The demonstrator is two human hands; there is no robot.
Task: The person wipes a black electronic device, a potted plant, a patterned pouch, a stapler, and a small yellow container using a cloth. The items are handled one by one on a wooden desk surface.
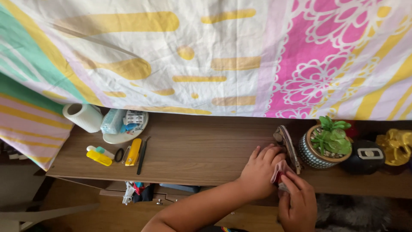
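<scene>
My left hand (259, 171) rests on the right part of a brown wooden shelf (201, 150), fingers curled against a small pink-and-white item with a red part (277, 175). My right hand (297, 203) comes up from below the shelf's front edge and pinches the same item from the near side. Just beyond my left fingers, a dark flat thing with a ridged metal rim (288, 144) leans against a plant pot. What the pink item is cannot be made out.
A succulent in a patterned pot (322, 148), a black round object (365, 160) and a yellow bow (395, 146) stand at the right. At the left lie a paper roll (83, 117), a white plate with small packs (126, 125), a yellow stapler (134, 151), a black pen (142, 154) and a yellow marker (98, 157). A patterned sheet (206, 56) hangs behind.
</scene>
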